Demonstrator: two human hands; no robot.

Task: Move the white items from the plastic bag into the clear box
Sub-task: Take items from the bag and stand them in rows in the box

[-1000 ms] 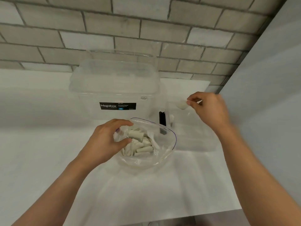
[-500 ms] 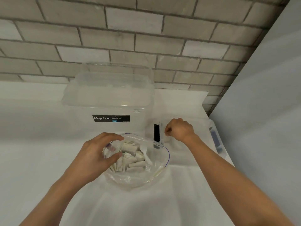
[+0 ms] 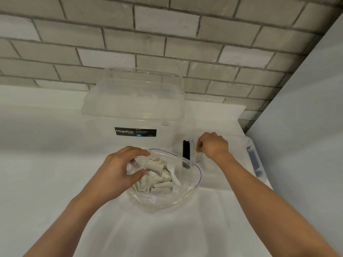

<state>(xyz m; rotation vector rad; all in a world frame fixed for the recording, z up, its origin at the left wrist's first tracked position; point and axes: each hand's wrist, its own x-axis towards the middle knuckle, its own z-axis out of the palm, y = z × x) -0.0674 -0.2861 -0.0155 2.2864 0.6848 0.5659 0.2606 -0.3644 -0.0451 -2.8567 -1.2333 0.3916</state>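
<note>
White items [image 3: 156, 175] sit heaped in the plastic bag [image 3: 163, 199], right in the middle of the white surface [image 3: 46, 182], mouth gaping upward with its blue zip line showing. The left hand [image 3: 115, 173] has the bag's left lip, fingers curled over the edge and thumb pinching from inside. Just beyond and to the right, the right hand [image 3: 213, 145] hangs knuckles-up over the low clear box [image 3: 193, 145], fingers curled under; can't tell whether it holds anything. A black clip [image 3: 185, 151] stands at the box's left wall, a dark blue clip [image 3: 253, 160] on its far right side. Behind the bag looms a big lidded tub [image 3: 133, 108] with a black Megabox label [image 3: 135, 132], backed against the brick wall [image 3: 167, 43].
</note>
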